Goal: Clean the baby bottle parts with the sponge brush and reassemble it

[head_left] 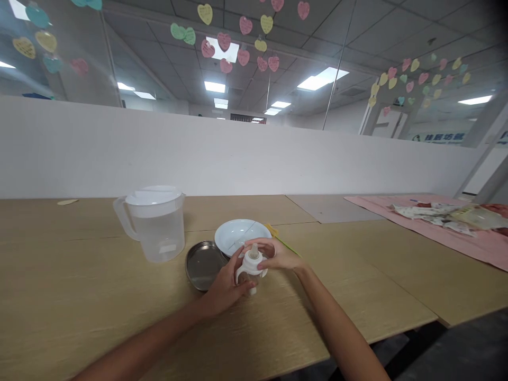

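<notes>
A baby bottle (253, 267) with a white collar, side handles and a clear nipple stands upright between my hands, in front of a white bowl (234, 233). My left hand (228, 286) is wrapped round the lower body and left handle. My right hand (278, 255) grips the white collar from the right, its fingers curling behind the nipple. Left of the bottle lies a round metal dish (203, 265), partly behind my left hand. A yellow-headed brush with a green handle (289, 247) lies behind my right hand.
A lidded clear plastic pitcher (162, 227) stands at the left on the wooden table (99, 296). A pink cloth (440, 238) with crumpled items covers the far right. Behind the table runs a white partition (238, 159) with glass above.
</notes>
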Available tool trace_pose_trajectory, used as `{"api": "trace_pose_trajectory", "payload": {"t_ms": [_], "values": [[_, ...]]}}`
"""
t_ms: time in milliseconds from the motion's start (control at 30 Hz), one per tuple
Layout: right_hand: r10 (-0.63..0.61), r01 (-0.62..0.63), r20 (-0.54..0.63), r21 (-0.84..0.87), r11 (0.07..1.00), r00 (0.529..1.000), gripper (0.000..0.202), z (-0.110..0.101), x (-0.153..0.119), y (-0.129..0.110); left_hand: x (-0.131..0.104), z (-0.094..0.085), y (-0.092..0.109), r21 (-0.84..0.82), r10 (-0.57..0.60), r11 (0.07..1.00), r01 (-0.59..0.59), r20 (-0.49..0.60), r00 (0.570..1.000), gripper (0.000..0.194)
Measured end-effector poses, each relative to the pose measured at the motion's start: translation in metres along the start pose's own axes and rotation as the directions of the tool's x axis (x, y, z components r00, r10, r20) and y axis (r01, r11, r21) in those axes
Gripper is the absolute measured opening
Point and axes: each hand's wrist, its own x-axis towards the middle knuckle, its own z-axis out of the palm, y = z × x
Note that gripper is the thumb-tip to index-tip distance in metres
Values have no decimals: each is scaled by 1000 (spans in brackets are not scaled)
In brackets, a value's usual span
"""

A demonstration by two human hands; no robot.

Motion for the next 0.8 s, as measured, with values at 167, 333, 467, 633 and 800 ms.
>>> {"api": "trace_pose_trajectory", "payload": {"t_ms": [167, 333, 467, 633, 800], "values": [[-184, 187, -32, 196, 963, 982, 68, -9, 0, 3, -5, 9, -6, -8, -13, 1000, 12, -66, 998, 76], [-62, 55, 102, 74, 996, 993, 87, -3, 2, 9, -9, 15, -5, 20, -9, 1000, 11, -111, 994, 68], [-98, 91, 27, 185, 978, 995, 70, -10, -1, 10, -10, 15, -3, -4, -35, 999, 35, -145, 989, 66], [-103, 88, 71, 187, 978, 992, 79, -13, -4, 6, -11, 17, -1, -33, -31, 999, 27, -117, 993, 62], [78, -60, 168, -110, 992, 983, 66, -3, -2, 1, -13, 16, 2, -30, -24, 999, 21, -116, 993, 61]]}}
